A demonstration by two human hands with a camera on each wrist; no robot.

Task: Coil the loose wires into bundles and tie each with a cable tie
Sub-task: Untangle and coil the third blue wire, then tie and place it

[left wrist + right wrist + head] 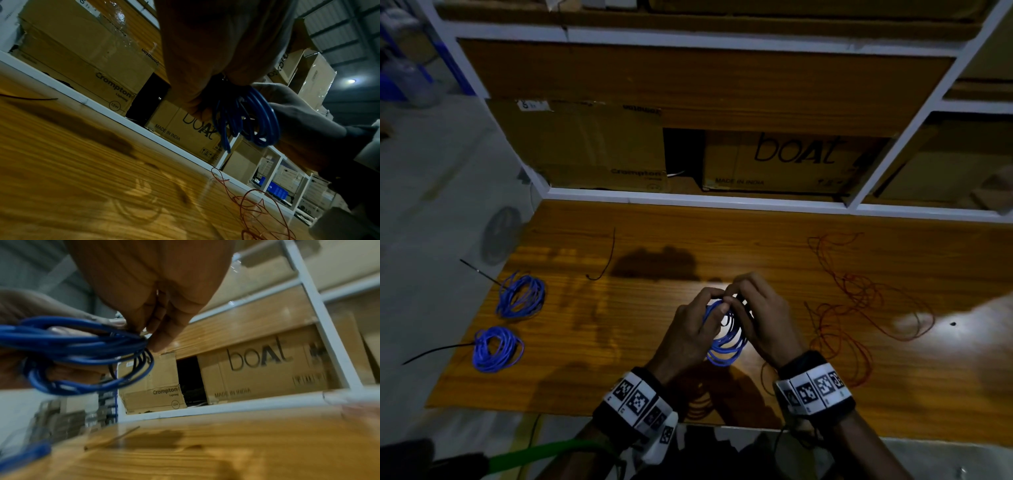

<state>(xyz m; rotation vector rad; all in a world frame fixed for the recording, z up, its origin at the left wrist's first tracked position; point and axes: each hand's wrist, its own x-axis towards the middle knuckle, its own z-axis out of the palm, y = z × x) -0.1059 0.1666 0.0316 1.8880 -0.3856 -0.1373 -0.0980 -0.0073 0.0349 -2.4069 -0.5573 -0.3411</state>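
Above the bench's [774, 246] middle, near its front edge, both hands hold one blue wire coil [726, 346]. The left hand [688, 337] and right hand [765, 317] each pinch its top with curled fingers; the loops hang below both grips.

Both bare hands, the left hand [686, 334] and right hand [763, 317], wear black wristbands [816, 390] wrapped in white panels printed with black square markers.
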